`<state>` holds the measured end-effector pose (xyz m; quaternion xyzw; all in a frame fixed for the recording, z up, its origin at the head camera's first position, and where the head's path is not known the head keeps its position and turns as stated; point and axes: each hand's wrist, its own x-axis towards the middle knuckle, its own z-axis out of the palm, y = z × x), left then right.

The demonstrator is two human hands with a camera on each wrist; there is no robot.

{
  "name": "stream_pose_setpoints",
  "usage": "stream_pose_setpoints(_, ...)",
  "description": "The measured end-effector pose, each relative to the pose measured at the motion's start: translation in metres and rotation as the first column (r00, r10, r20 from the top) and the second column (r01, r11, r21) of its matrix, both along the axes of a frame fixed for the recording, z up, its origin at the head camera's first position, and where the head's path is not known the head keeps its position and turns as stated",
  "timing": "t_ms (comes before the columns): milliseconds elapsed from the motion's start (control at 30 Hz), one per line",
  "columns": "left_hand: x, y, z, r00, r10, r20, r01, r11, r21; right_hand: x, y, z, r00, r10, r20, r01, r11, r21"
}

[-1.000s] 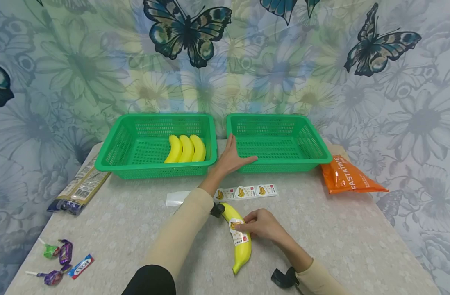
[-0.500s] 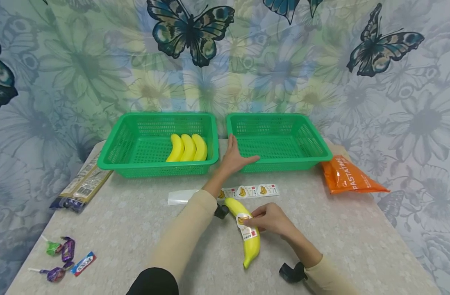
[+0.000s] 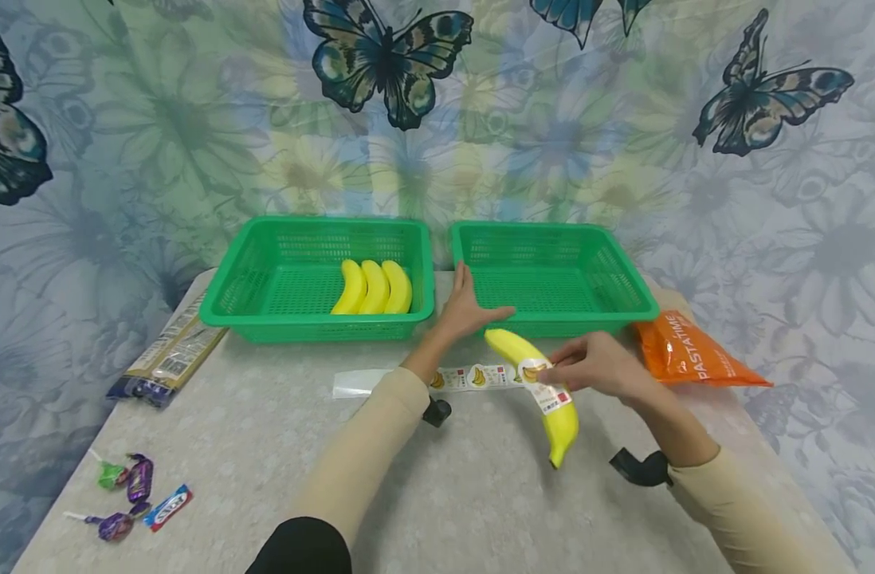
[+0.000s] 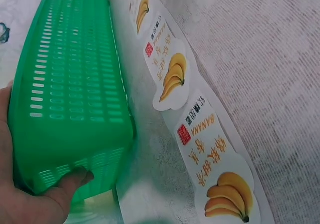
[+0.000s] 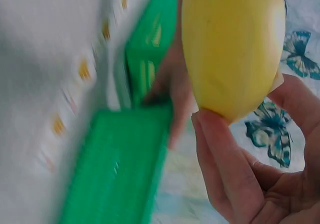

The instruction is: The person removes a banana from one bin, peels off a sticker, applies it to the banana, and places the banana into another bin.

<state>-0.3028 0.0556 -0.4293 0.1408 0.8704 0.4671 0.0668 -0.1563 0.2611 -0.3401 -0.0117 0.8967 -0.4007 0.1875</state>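
In the head view my right hand [image 3: 601,367] pinches a yellow banana [image 3: 563,430] in the air, thumb over the white label with a banana picture [image 3: 545,384] stuck around its middle. Up close in the right wrist view, the fingertips press the sides of the banana [image 5: 232,43]. My left hand [image 3: 464,309] lies against the near left corner of the right green basket [image 3: 552,325], fingers straight along its side and thumb spread along the front. The left wrist view has the thumb on the basket wall [image 4: 85,93].
Three bananas [image 3: 373,288] lie in the left green basket [image 3: 315,328]. A strip of banana stickers [image 3: 480,376] lies before the baskets. An orange bag [image 3: 696,351] is at the right. A long packet [image 3: 172,351] and several candies [image 3: 139,478] are at the left.
My right hand has lifted the banana off the table and carried it right and forward toward the right basket. The left hand has stayed at that basket's corner.
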Motion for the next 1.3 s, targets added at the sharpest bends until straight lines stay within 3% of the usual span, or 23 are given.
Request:
stream_pose_setpoints(200,0.002,0.007,0.001,1.000,0.002,-0.001,-0.002,1.000,0.001,-0.043,0.024,0.050,1.000,-0.016,-0.002,0.016,0.993,0.114)
stream_pose_setpoints(333,0.004,0.011,0.001,1.000,0.004,0.007,-0.005,1.000,0.017,-0.077,0.045,0.076,0.998,-0.012,-0.064,0.021,0.989,0.146)
stream_pose_setpoints(433,0.006,0.012,0.001,1.000,0.003,0.008,-0.003,1.000,0.026,-0.103,0.060,0.091,0.994,-0.022,-0.102,0.042,0.979,0.200)
stream_pose_setpoints(567,0.009,0.013,-0.001,1.000,-0.006,0.027,0.005,0.999,0.031,-0.133,0.076,0.097,0.995,-0.038,-0.088,0.059,0.965,0.257)
stream_pose_setpoints(700,0.011,0.012,-0.002,1.000,-0.012,0.023,0.011,0.999,0.033,-0.158,0.088,0.089,0.995,-0.051,-0.082,0.072,0.959,0.275)
stream_pose_setpoints(867,0.012,0.011,0.000,1.000,-0.016,0.009,0.015,0.999,0.036,-0.185,0.106,0.064,0.996,-0.077,-0.041,0.084,0.968,0.236)
stream_pose_setpoints(1100,0.017,0.011,-0.004,1.000,-0.023,0.009,0.022,0.998,0.060,-0.205,0.126,0.027,0.993,-0.113,0.043,0.102,0.974,0.202)
stream_pose_setpoints(1300,0.021,0.012,-0.007,1.000,-0.013,0.008,0.013,0.998,0.054,-0.214,0.135,0.012,0.986,-0.113,0.125,0.082,0.969,0.233)
